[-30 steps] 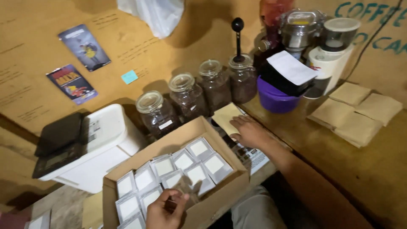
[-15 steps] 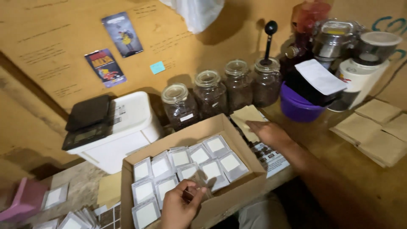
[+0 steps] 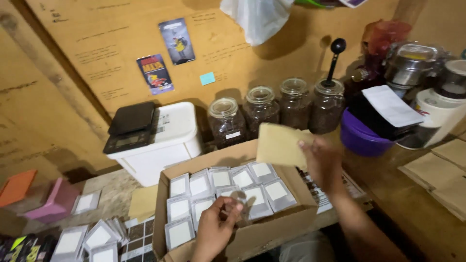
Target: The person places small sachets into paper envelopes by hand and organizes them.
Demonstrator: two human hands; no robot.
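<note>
brown fibreboard wall (image 3: pixel 121 48) backs the bench, with two small posters (image 3: pixel 165 53) and a blue note (image 3: pixel 207 78) stuck to it. below it the wooden bench (image 3: pixel 388 179) carries everything else. a cardboard box (image 3: pixel 272 233) sits at the front edge, packed with silver packets (image 3: pixel 221 187) standing in rows, each with a white label. behind its left corner is a white tub (image 3: pixel 165 145) with a black scale (image 3: pixel 130 125) on its lid. four glass jars (image 3: pixel 276 109) of dark beans line the wall, a black scoop (image 3: pixel 335 53) rising from the right one. to the right is a purple bowl (image 3: pixel 361 138), and flat brown bags (image 3: pixel 437 170) lie further right. more packets (image 3: pixel 87 237) lie loose at lower left beside a pink block (image 3: pixel 53 201).

the right hand (image 3: pixel 323 162) is raised over the box's back right corner, thumb and fingers pinching a brown paper bag (image 3: pixel 281 144) by its right edge, held clear of the box. the left hand (image 3: pixel 216 228) reaches into the box's front, fingertips closed on one clear-looking packet (image 3: pixel 238 199) among the rows.
</note>
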